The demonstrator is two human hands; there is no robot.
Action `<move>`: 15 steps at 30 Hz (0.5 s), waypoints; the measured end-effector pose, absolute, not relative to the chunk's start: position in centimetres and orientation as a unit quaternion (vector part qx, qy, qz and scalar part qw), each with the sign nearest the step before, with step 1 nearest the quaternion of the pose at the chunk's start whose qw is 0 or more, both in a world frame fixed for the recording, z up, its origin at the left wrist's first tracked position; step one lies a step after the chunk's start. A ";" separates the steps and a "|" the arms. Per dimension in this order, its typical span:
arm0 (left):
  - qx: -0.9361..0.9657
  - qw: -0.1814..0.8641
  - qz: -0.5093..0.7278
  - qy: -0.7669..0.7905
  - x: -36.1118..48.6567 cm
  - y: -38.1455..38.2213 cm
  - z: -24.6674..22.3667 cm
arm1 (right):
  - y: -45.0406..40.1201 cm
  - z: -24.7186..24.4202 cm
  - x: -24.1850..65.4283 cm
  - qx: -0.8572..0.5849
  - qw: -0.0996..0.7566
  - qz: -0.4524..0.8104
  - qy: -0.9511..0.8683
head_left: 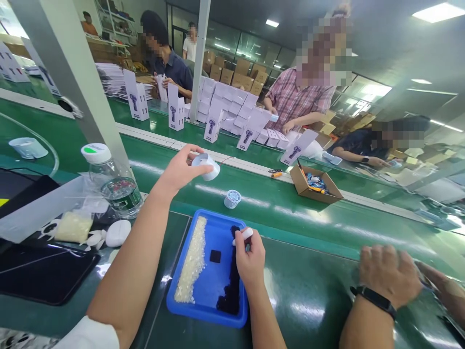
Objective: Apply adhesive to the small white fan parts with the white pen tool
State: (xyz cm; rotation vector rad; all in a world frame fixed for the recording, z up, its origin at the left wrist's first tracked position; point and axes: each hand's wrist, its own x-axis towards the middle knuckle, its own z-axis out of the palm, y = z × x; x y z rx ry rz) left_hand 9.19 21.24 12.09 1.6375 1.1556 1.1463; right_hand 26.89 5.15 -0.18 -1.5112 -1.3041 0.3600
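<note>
Blue plastic makes the tray (212, 286) in front of the person. Pale bits (191, 264) lie along its left side and black bits (229, 295) along its right, perhaps so they don't mix. One black square (215, 256) sits between them, where it looks easy to grab. The left hand (178, 169) pinches a pale cup (207, 167) above the green belt (174, 194), thumb in front, likely to hold it steady. The right hand (251, 257) pinches a small white piece (247, 233) over the tray's right edge. Another round part (232, 199) stands on the belt just past the tray, probably within easy reach.
</note>
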 end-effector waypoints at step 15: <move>0.495 0.634 0.479 0.352 12.3 21.1 10.7 | 4.1 0.5 25.3 -0.529 0.497 0.193 -0.660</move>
